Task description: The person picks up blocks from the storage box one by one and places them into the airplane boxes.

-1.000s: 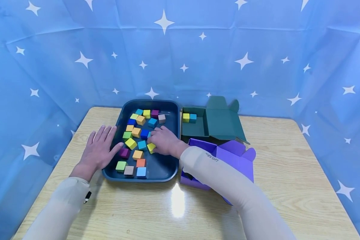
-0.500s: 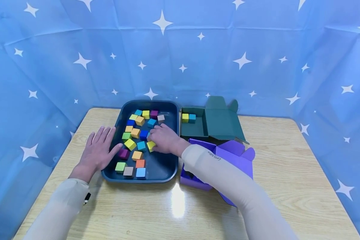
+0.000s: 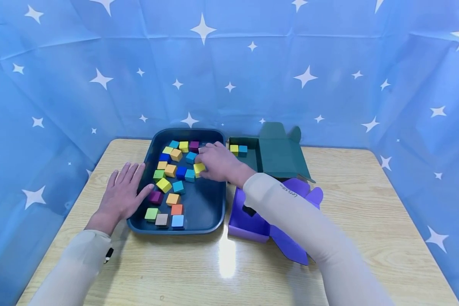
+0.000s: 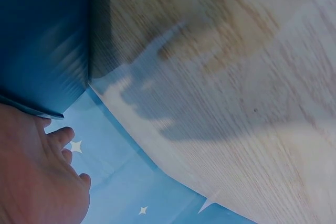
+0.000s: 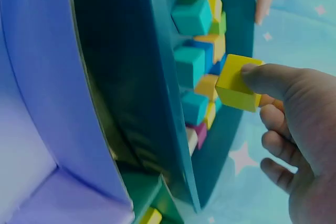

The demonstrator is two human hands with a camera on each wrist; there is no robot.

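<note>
My right hand pinches a yellow cube between thumb and fingers. In the right wrist view the cube is raised over the dark blue tray. Colored cubes lie spread over the tray's left and middle, among them a teal cube, a dark blue cube and an orange-red cube. At the tray's left wall is my left hand, its fingers straight and thumb over the rim. The left wrist view shows this hand from below, beside the tray's outer wall.
Right of the tray stands an open green box holding a yellow cube and a teal cube. In front of it sits an open purple box with a dark item inside, partly under my right sleeve. A star-patterned blue cloth hangs behind.
My right hand has lifted the yellow cube from among the others and moved it back and slightly right, uncovering a teal cube. The left hand has stayed at the tray's left side.
</note>
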